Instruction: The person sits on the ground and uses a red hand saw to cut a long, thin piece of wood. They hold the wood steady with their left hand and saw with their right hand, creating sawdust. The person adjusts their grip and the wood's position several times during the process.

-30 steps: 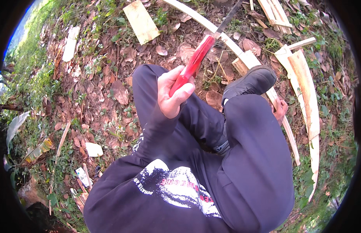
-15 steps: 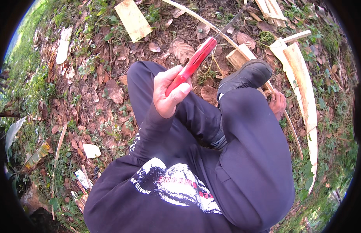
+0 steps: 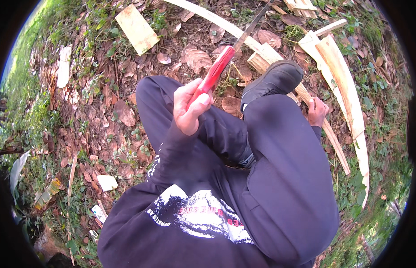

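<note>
My left hand (image 3: 190,107) is closed around the red handle of a tool with a long dark blade (image 3: 221,62). The blade points away to the upper right, crosses over a long pale wooden strip (image 3: 217,20) and leaves the top of the view. Beyond my raised right knee, my right hand (image 3: 318,111) has its fingers wrapped round the strip's nearer part. The strip curves from the top edge, passes beneath my black shoe (image 3: 275,79) and ends at the right. A small wooden block (image 3: 258,62) lies under it, beside the shoe.
Two long pale slabs (image 3: 339,73) lie to the right, with stacked wood pieces (image 3: 301,6) at the top. A flat board (image 3: 137,29) is at the upper left, with a smaller piece (image 3: 64,67) farther left. Dry leaves and green plants cover the ground.
The wooden strip has turned, so a broader face shows now where it looked thin before. My right hand has shifted slightly up along with it. My left hand still holds the tool.
</note>
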`<state>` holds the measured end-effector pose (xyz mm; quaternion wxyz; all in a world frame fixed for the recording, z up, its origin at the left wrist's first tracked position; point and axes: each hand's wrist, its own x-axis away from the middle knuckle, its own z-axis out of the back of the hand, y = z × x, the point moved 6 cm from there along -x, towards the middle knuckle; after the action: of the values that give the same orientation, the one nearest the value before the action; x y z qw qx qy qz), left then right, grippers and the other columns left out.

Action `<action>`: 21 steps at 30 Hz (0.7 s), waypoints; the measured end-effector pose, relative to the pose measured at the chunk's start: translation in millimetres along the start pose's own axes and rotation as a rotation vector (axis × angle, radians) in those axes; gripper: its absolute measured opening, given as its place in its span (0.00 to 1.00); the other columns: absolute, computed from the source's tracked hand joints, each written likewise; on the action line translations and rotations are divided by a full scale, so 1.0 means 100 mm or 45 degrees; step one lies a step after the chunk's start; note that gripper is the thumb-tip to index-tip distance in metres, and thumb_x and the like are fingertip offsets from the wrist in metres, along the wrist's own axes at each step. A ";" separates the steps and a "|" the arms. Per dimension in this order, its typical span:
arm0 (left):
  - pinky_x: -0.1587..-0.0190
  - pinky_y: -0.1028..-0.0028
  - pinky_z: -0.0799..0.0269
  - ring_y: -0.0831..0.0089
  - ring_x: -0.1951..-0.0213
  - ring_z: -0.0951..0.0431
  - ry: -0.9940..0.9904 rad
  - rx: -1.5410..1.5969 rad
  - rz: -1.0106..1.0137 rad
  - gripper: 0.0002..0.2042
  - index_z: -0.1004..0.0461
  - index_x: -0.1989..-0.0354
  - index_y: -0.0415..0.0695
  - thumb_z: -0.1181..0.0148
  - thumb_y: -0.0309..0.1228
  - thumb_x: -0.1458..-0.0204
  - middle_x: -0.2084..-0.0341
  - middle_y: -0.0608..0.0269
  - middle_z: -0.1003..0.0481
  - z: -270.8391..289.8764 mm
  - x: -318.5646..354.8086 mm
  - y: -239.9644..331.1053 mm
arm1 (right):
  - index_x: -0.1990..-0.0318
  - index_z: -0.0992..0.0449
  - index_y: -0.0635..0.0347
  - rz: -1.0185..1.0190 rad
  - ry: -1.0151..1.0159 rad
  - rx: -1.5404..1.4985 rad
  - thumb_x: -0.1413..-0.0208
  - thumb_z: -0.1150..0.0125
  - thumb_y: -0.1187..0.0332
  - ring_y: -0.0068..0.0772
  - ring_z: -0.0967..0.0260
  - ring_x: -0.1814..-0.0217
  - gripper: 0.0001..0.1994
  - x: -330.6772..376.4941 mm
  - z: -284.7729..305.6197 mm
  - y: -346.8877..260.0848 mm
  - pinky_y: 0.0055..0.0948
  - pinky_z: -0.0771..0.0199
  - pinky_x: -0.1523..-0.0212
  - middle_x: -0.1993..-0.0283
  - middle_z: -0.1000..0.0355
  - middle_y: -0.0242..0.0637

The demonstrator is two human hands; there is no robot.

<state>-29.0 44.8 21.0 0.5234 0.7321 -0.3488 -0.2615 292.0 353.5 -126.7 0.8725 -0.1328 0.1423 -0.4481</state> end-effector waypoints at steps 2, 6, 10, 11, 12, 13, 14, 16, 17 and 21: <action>0.78 0.83 0.49 0.87 0.82 0.42 0.018 0.019 0.060 0.11 0.30 0.71 0.34 0.48 0.32 0.47 0.83 0.72 0.36 -0.01 -0.02 -0.20 | 0.67 0.28 0.57 -0.116 -0.131 -0.012 0.47 0.49 0.63 0.45 0.30 0.60 0.09 -0.07 -0.08 0.07 0.38 0.45 0.47 0.71 0.27 0.44; 0.81 0.84 0.53 0.89 0.83 0.46 -0.025 -0.074 0.100 0.12 0.32 0.71 0.35 0.51 0.32 0.43 0.80 0.69 0.35 -0.01 -0.03 -0.59 | 0.69 0.32 0.62 -0.077 0.025 -0.214 0.49 0.48 0.66 0.55 0.31 0.75 0.08 -0.17 -0.13 0.02 0.42 0.33 0.71 0.79 0.32 0.49; 0.78 0.81 0.48 0.87 0.81 0.43 0.006 -0.110 0.211 0.11 0.31 0.75 0.37 0.49 0.32 0.45 0.85 0.73 0.38 0.03 -0.03 -0.80 | 0.70 0.33 0.62 -0.128 -0.021 -0.218 0.50 0.48 0.66 0.57 0.30 0.72 0.08 -0.18 -0.14 -0.04 0.44 0.32 0.69 0.78 0.32 0.52; 0.78 0.81 0.48 0.87 0.81 0.43 0.004 -0.120 0.216 0.11 0.31 0.75 0.37 0.49 0.32 0.45 0.85 0.73 0.38 0.03 -0.03 -0.83 | 0.70 0.33 0.62 -0.102 -0.005 -0.186 0.51 0.48 0.66 0.58 0.30 0.72 0.08 -0.19 -0.14 -0.09 0.44 0.32 0.69 0.78 0.32 0.53; 0.78 0.81 0.48 0.87 0.81 0.43 0.002 -0.132 0.222 0.11 0.31 0.75 0.37 0.49 0.32 0.45 0.85 0.73 0.38 0.03 -0.04 -0.86 | 0.70 0.33 0.62 -0.075 0.010 -0.155 0.51 0.48 0.65 0.59 0.30 0.71 0.08 -0.20 -0.14 -0.14 0.44 0.32 0.69 0.78 0.32 0.54; 0.77 0.81 0.48 0.86 0.81 0.42 0.001 -0.143 0.227 0.11 0.31 0.75 0.37 0.49 0.32 0.45 0.85 0.73 0.38 0.03 -0.04 -0.88 | 0.70 0.33 0.61 -0.053 0.036 -0.177 0.51 0.49 0.65 0.59 0.30 0.71 0.09 -0.22 -0.13 -0.20 0.44 0.32 0.69 0.77 0.33 0.54; 0.77 0.81 0.47 0.86 0.81 0.42 0.001 -0.145 0.231 0.11 0.31 0.76 0.37 0.49 0.32 0.45 0.85 0.73 0.37 0.03 -0.05 -0.89 | 0.70 0.33 0.60 -0.067 0.037 -0.174 0.52 0.48 0.64 0.59 0.30 0.70 0.08 -0.24 -0.14 -0.24 0.45 0.32 0.68 0.77 0.32 0.54; 0.77 0.81 0.47 0.86 0.81 0.42 0.002 -0.149 0.240 0.11 0.31 0.76 0.37 0.49 0.31 0.46 0.85 0.73 0.37 0.03 -0.07 -0.90 | 0.71 0.33 0.58 -0.093 0.040 -0.169 0.53 0.47 0.63 0.60 0.30 0.70 0.08 -0.26 -0.15 -0.29 0.47 0.33 0.65 0.77 0.32 0.53; 0.77 0.81 0.47 0.86 0.81 0.42 0.008 -0.153 0.242 0.11 0.32 0.76 0.37 0.49 0.31 0.46 0.85 0.73 0.37 0.03 -0.08 -0.92 | 0.72 0.34 0.59 -0.114 0.052 -0.156 0.53 0.47 0.63 0.60 0.31 0.70 0.09 -0.27 -0.15 -0.30 0.47 0.33 0.65 0.77 0.32 0.53; 0.77 0.81 0.47 0.86 0.80 0.42 0.022 -0.155 0.245 0.09 0.32 0.75 0.37 0.50 0.30 0.47 0.84 0.73 0.37 0.06 -0.09 -1.00 | 0.70 0.29 0.58 -0.250 -0.069 -0.147 0.47 0.50 0.58 0.61 0.30 0.66 0.13 -0.35 -0.25 -0.16 0.49 0.32 0.64 0.73 0.29 0.56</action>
<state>-15.7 68.8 -75.5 0.5927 0.6643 -0.3965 -0.2243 251.5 370.7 -139.5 0.8188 -0.2082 0.1305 -0.5188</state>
